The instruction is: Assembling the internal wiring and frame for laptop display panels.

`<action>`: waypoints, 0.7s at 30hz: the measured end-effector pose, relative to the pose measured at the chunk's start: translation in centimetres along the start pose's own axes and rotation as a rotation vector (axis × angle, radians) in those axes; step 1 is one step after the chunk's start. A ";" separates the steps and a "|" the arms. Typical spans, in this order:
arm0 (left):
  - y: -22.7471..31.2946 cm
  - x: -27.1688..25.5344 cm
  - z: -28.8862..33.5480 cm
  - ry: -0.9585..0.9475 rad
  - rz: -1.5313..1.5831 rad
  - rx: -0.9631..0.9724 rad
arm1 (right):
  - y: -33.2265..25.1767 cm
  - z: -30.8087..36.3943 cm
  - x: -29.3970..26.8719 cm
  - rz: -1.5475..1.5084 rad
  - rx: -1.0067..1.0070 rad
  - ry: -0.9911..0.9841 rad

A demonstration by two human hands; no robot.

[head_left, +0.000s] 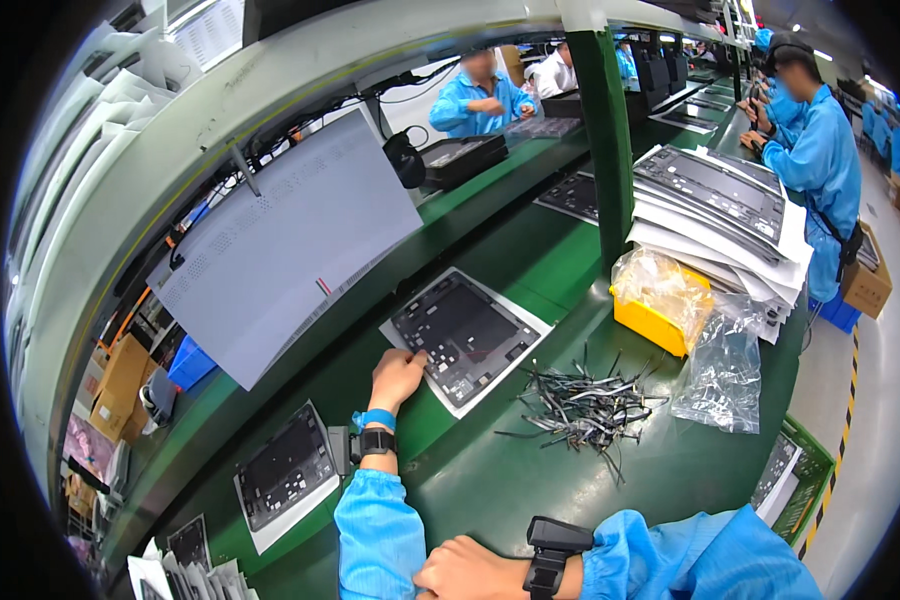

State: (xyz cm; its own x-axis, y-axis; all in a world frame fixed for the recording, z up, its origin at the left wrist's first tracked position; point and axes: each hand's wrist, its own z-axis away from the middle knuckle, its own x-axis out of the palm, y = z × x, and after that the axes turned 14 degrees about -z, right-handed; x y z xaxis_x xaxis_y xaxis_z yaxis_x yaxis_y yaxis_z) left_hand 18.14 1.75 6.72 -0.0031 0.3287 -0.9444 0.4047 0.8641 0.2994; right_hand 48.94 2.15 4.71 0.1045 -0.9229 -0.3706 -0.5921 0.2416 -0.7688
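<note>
A flat dark panel (465,335) with small white parts lies on a white sheet on the green conveyor belt, ahead of me. My left hand (398,378) is at its near left edge, fingers curled and closed on that edge. My right hand (475,568) is low in the picture beside my left sleeve, above the green worktop; its fingers bend downward and are partly cut off by the lower edge. Another dark panel (288,465) on a white sheet sits to the left of my left forearm. A heap of black and grey strips (585,405) is on the worktop, to the right.
A yellow bin (650,322) with clear plastic bags stands right of the belt, before a stack of panels and white sheets (715,205). A green post (607,150) rises beside it. A grey monitor back (290,240) hangs at left. Co-workers in blue (815,150) are farther off.
</note>
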 end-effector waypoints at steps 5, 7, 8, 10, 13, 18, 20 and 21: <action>-2.2 -0.8 0.7 -0.005 0.221 0.026 | -0.7 -0.3 -1.8 0.037 0.034 -0.107; -1.0 -0.1 0.9 0.086 0.091 0.020 | 0.4 -0.4 -2.0 0.040 0.070 -0.050; -1.3 -0.2 1.5 0.165 0.035 -0.008 | -0.1 -0.7 -1.6 -0.004 0.087 0.009; -0.6 0.5 1.5 0.236 -0.146 -0.069 | 0.2 -0.4 -1.6 -0.003 0.045 0.086; -0.6 1.4 1.3 0.359 -0.258 -0.096 | -0.1 0.0 -2.6 0.010 0.000 0.177; -1.0 0.8 1.6 0.392 -0.064 0.042 | -0.5 0.8 -4.0 0.022 0.101 0.197; 2.2 -0.6 2.1 0.264 -0.220 -0.210 | -0.3 0.9 -4.7 0.043 0.162 0.209; 2.0 -1.0 2.8 0.258 -0.228 -0.218 | 0.0 0.8 -4.3 0.031 0.164 0.205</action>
State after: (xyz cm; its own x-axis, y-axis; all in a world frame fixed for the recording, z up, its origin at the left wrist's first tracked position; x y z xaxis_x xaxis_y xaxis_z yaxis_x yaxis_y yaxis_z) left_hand 21.54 2.08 7.83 -0.3111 0.1802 -0.9331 0.1638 0.9773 0.1342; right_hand 49.18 6.37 5.88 -0.0854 -0.9518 -0.2947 -0.4529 0.3005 -0.8394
